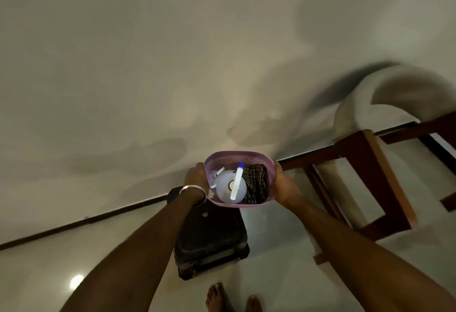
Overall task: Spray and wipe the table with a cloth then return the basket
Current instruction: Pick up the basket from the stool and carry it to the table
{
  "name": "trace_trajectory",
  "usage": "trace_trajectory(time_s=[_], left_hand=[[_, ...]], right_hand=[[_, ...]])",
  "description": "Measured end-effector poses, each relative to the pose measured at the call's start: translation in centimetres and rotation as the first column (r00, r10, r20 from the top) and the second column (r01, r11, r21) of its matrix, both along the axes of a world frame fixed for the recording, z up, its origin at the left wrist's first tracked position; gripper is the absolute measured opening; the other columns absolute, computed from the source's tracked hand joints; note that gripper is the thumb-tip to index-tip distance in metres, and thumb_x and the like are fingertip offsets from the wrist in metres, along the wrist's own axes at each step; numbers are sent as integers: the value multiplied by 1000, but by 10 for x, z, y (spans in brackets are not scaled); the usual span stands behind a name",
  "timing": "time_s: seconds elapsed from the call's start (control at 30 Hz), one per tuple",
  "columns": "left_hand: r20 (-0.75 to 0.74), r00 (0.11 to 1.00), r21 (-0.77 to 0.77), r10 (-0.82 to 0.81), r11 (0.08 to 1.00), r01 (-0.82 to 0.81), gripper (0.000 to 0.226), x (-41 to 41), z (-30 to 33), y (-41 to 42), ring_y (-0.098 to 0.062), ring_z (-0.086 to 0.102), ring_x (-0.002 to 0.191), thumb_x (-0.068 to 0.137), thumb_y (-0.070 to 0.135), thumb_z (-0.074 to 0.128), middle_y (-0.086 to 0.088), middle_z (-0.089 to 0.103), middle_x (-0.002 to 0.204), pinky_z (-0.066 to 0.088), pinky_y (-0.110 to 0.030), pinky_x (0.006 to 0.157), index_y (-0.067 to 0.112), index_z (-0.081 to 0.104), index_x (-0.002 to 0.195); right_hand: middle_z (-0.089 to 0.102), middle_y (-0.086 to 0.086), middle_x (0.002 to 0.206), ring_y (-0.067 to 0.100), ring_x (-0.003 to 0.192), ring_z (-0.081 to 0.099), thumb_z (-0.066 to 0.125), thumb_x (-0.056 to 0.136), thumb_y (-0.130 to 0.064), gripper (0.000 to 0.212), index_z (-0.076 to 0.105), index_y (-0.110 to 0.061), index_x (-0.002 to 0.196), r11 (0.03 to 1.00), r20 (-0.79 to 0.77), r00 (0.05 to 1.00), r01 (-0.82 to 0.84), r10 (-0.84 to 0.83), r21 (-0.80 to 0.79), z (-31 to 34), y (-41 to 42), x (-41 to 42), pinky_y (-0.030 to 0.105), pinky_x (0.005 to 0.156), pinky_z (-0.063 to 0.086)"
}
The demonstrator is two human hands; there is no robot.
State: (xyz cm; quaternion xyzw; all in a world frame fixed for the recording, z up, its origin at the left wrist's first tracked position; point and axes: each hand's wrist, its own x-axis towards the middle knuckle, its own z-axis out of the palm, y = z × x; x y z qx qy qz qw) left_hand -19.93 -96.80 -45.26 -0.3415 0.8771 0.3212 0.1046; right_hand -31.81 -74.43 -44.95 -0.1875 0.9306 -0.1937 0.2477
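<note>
A person carries a pink basket (pixel 238 179) in both hands above a dark stool (pixel 209 235) by the wall.

The left hand (pixel 197 179) and right hand (pixel 286 188) each grip a side of its rim. Inside stand a white spray bottle (pixel 232 188) and a checked cloth (pixel 257 183). Likely the basket is being fetched or returned; next, a steady set-down. No readable labels.
</note>
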Motion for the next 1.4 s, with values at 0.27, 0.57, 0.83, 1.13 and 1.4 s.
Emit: trace_trajectory(time_s=[0.27, 0.57, 0.83, 1.13, 1.4], left_hand=[[-3, 986, 39, -167, 985, 167, 41, -21, 56, 66, -40, 57, 111, 91, 18, 57, -25, 58, 122, 46, -41, 89, 2, 41, 125], [-2, 934, 50, -356, 933, 356, 43, -2, 101, 191, -40, 60, 107, 88, 22, 60, -25, 57, 122, 53, -42, 86, 3, 44, 123], [-29, 833, 45, -552, 832, 553, 38, 31, 124, 318, -41, 65, 98, 82, 4, 61, -24, 62, 116, 58, -43, 75, 1, 53, 119], [-67, 610, 22, -790, 610, 792, 11, 54, 142, 437, -27, 60, 80, 93, 16, 53, -10, 66, 93, 50, -30, 60, 12, 60, 99], [-11, 376, -48, -927, 376, 925, 31, 87, 157, 525, -34, 61, 107, 92, 20, 56, -16, 64, 115, 45, -33, 78, 5, 56, 118]], right_hand=[[65, 22, 120, 39, 105, 66, 69, 89, -21, 77, 24, -7, 150, 997, -106, 991, 79, -79, -6, 60, 87, 19, 40, 79, 52], [61, 16, 125, 34, 114, 62, 63, 94, -20, 61, 35, -7, 146, 973, -162, 959, 223, -230, -62, 112, 229, 88, 43, 92, 53], [64, 18, 122, 37, 108, 64, 56, 96, -18, 49, 37, -9, 140, 919, -186, 909, 389, -373, 57, 129, 362, 168, 41, 87, 54], [66, 15, 116, 33, 96, 64, 52, 98, -21, 44, 40, -12, 139, 781, -274, 772, 616, -573, 103, 140, 476, 259, 37, 70, 48], [65, 17, 120, 38, 105, 64, 49, 97, -22, 49, 36, -13, 143, 610, -280, 614, 784, -738, 115, 145, 536, 346, 47, 84, 55]])
